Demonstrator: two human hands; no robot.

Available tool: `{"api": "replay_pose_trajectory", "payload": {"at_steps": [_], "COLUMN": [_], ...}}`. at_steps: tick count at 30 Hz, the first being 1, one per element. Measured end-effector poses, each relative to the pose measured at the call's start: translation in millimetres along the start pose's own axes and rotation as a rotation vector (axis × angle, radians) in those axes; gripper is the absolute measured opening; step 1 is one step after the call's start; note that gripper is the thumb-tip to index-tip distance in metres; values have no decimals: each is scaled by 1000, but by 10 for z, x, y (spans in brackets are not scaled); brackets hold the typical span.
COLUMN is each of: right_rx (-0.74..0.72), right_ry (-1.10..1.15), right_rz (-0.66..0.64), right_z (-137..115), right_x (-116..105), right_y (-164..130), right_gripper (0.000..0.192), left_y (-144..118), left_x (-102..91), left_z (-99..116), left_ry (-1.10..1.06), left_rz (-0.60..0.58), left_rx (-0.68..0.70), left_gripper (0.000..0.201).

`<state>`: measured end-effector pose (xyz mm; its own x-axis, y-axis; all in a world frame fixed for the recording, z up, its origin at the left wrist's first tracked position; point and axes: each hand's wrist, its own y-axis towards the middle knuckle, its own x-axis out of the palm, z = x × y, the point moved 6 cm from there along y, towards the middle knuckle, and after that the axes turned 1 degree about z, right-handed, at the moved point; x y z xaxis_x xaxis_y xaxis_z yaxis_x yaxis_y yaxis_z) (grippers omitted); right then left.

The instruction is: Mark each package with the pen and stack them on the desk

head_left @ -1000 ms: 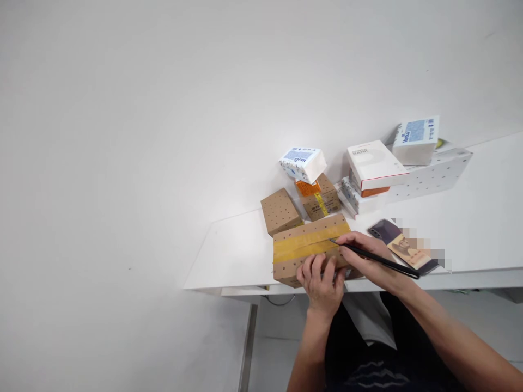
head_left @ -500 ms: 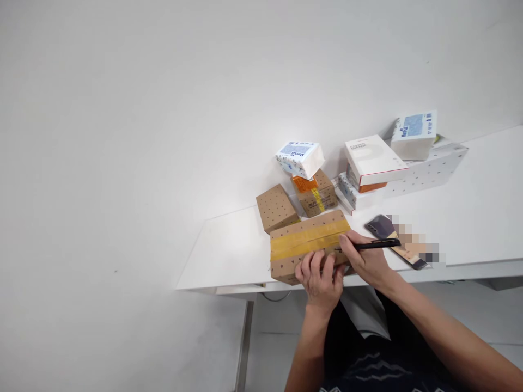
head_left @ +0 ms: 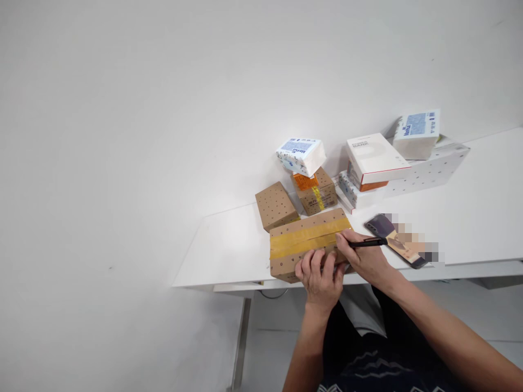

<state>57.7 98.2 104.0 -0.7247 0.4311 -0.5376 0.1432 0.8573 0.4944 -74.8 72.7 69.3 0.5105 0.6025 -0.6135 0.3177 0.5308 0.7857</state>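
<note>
A brown dotted cardboard box [head_left: 302,242] with a strip of yellow tape along its top lies near the front edge of the white table [head_left: 229,250]. My left hand [head_left: 321,277] grips the box's near side, fingers curled over its front face. My right hand [head_left: 363,258] holds a thin black tool [head_left: 370,243] like a pen, its tip at the right end of the yellow tape.
A phone [head_left: 398,247] lies right of my right hand. Behind the box stand a smaller dotted brown box [head_left: 275,206], a taped brown box [head_left: 321,193] with a white packet [head_left: 301,155] on top, and stacked white boxes [head_left: 376,163] toward the wall.
My right hand has swung the black tool from slanting down to the right to nearly level, and its tip has shifted slightly right along the tape. My left hand has stayed on the box.
</note>
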Motion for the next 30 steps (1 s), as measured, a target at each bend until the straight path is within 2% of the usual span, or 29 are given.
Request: {"api": "replay_pose_trajectory", "payload": {"at_steps": [5,7,12,14,15,16,18,21,23,27,30], "right_rx": [35,100,390,479,518,554,594,553,522,517,501], "right_ry": [108,204,526,564,523,436,149,-262,-387,-384,-404], "right_rz": [0,41,350,437,435,390,167,-275,-435,-446,-371], "right_z": [6,30,328,530,642,755,969,1215,1306,1347,1353], "right_x": [-4,-43,-300,-406,-438,-447,-366,-42,165,338,233], "right_y": [-2,-14,-130,-189,-212,-230,-255,-335,-393,-400,-379], "right_gripper": [32,35,40,42,43,42,35,22,18,30,39], "left_y": [8,15,30,31,30,29,27,27,28,30,29], "left_x": [-1,-6,-18,-21,-20,-16,-5,0,1,4,2], "left_z": [0,1,8,5,2,0,-6,-5,-5,-1,0], "left_ry": [-17,-22,-15,-12,-13,-14,-17,-18,-17,-5,7], "left_rz": [5,9,13,24,28,28,27,36,35,21,30], "left_rx": [-1,-1,10,7,4,3,-2,0,-2,6,17], "left_gripper": [27,27,28,27,26,26,27,28,29,30,29]}}
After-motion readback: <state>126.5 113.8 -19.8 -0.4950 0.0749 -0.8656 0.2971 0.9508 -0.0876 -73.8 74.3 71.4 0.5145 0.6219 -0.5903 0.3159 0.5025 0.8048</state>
